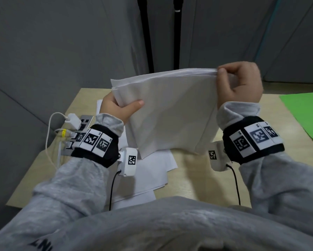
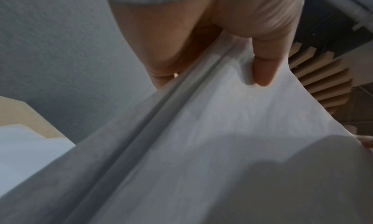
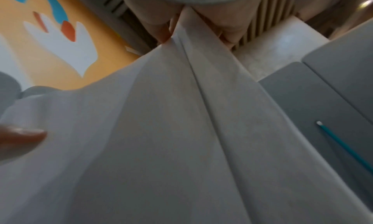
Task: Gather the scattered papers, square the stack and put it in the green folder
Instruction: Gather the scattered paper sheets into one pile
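I hold a stack of white papers (image 1: 170,113) upright above the table, its sheets uneven at the top left corner. My left hand (image 1: 119,107) grips the stack's left edge, thumb across the front sheet. My right hand (image 1: 240,82) pinches the top right corner. Up close, the paper stack (image 2: 222,131) shows staggered edges under my left thumb (image 2: 262,64). The right wrist view shows the paper stack (image 3: 181,131) fanning out from my right hand (image 3: 193,20). More loose sheets (image 1: 152,171) lie on the table below. The green folder (image 1: 304,115) lies at the table's right edge.
The light wooden table (image 1: 188,178) carries a white charger and cables (image 1: 69,127) at its left side, with marker cards beside them. Grey partition walls stand behind and to the left. A dark pole (image 1: 146,33) rises behind the table.
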`<move>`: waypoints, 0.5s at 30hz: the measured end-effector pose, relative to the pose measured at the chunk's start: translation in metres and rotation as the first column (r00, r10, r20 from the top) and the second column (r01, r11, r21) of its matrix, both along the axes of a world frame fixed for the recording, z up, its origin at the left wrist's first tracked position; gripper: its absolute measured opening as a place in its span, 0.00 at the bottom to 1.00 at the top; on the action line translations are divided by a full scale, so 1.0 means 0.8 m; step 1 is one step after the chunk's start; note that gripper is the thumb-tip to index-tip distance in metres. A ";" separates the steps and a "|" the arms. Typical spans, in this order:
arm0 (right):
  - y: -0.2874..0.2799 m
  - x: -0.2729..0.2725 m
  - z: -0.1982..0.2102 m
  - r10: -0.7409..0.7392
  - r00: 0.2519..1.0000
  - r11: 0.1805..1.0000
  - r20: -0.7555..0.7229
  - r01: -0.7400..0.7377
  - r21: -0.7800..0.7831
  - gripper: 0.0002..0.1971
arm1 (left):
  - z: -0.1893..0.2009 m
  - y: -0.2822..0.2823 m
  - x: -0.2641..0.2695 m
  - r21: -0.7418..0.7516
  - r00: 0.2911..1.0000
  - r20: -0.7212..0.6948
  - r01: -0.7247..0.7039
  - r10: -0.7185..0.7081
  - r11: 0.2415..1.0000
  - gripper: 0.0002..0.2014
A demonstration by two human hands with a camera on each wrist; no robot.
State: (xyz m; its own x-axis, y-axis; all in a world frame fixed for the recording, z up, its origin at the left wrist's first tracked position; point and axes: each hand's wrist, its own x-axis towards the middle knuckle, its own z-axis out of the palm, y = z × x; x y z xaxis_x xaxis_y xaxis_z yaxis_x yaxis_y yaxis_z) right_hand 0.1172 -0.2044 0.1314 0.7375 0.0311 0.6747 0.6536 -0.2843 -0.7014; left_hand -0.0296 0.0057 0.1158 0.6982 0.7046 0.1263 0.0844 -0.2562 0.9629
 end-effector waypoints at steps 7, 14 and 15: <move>-0.006 -0.014 -0.010 0.283 0.911 0.922 -0.300 -0.172 0.348 0.15 | -0.010 -0.005 -0.001 -0.056 0.993 0.020 0.119 -0.118 0.991 0.26; -0.004 -0.020 -0.068 0.196 0.585 0.861 -0.787 -0.486 -0.147 0.30 | -0.034 -0.028 0.003 -0.077 0.914 -0.394 0.074 -0.099 0.994 0.24; -0.002 -0.022 -0.070 0.175 0.591 0.871 -0.787 -0.466 -0.156 0.25 | -0.031 -0.033 0.004 -0.074 0.921 -0.383 0.040 -0.066 0.996 0.23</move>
State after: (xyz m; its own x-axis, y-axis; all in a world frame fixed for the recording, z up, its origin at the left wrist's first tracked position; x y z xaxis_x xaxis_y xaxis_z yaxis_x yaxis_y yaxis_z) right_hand 0.0993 -0.2056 0.0753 0.8658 0.4657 -0.1832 0.0567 -0.4550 -0.8887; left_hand -0.0260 -0.0205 0.0910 0.7206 0.6628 -0.2036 0.4397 -0.2099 0.8733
